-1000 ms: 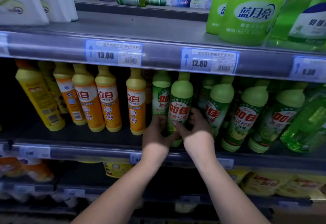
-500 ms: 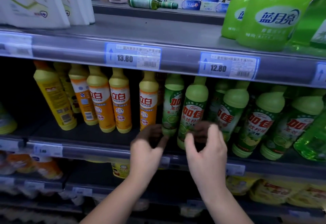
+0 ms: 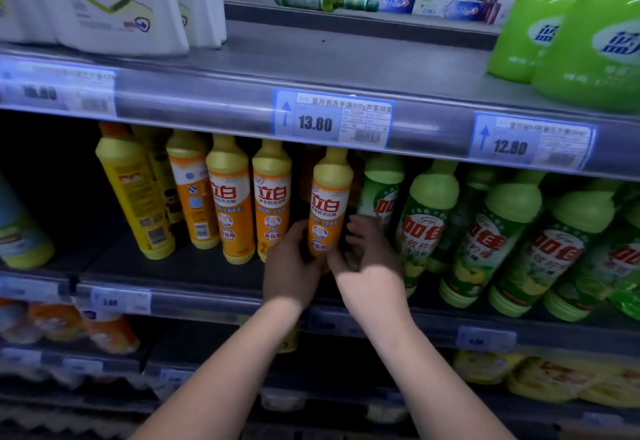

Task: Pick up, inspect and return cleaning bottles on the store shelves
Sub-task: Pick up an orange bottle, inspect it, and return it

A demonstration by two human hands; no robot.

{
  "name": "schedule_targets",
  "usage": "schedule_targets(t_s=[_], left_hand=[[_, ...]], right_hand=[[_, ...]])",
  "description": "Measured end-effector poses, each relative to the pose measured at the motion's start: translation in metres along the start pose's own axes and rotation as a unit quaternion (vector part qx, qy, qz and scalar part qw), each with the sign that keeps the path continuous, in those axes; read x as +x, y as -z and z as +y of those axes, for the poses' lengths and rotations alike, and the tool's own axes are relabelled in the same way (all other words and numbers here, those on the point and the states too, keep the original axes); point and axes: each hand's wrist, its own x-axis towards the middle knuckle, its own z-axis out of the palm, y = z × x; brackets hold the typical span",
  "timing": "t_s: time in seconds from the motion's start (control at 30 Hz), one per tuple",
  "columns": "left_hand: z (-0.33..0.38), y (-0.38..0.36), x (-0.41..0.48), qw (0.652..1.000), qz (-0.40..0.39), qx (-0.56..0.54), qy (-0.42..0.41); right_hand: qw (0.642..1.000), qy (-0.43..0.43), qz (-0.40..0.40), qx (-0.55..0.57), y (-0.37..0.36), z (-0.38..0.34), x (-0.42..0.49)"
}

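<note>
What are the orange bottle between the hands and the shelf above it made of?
The orange bottle: apparently opaque plastic, smooth and semi-glossy, judging by the soft sheen on its yellow shoulder and moulded cap; printed label wrapped round. The upper shelf: likely painted metal, grey, matte. Its front rail: clear glossy plastic, since glare streaks run over the price tags.

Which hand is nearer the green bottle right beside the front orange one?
Right. Right hand overlaps the green bottle low down; the left hand is across the orange bottle, on its left side.
</note>
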Motion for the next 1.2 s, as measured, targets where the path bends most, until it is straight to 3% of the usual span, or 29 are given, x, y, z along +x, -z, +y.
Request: schedule_targets(t_s=[0.1, 0.2, 0.33, 0.43, 0.63, 0.8, 1.07, 1.2], left_hand=[[0.004, 0.008, -0.011, 0.999, -0.004, -0.034, 0.000], [0.012, 0.025, -0.034, 0.996, -0.022, -0.091, -0.002], [0.011, 0.053, -0.073, 0.999, -0.040, -0.027, -0.025], [0.003, 0.067, -0.103, 0.997, -0.062, -0.045, -0.028], [-0.022, 0.081, -0.138, 0.989, -0.096, -0.116, 0.007], [-0.036, 0.100, -0.148, 0.980, -0.146, -0.136, -0.010], [-0.050, 0.129, -0.168, 0.961, -0.217, -0.171, -0.029], [-0.050, 0.137, -0.194, 0.949, -0.235, -0.210, 0.004]], right_hand=[[1.000, -0.016, -0.021, 0.008, -0.002, -0.005, 0.007], [0.995, -0.035, -0.029, 0.090, 0.008, -0.017, 0.006], [0.979, -0.014, -0.083, 0.185, 0.036, -0.038, -0.006], [0.953, 0.002, -0.137, 0.270, 0.044, -0.046, -0.024], [0.942, 0.057, -0.202, 0.262, 0.036, -0.051, -0.073], [0.951, 0.077, -0.190, 0.232, 0.034, -0.067, -0.115], [0.977, 0.058, -0.106, 0.177, 0.031, -0.108, -0.178], [0.979, 0.033, -0.054, 0.192, 0.034, -0.121, -0.196]])
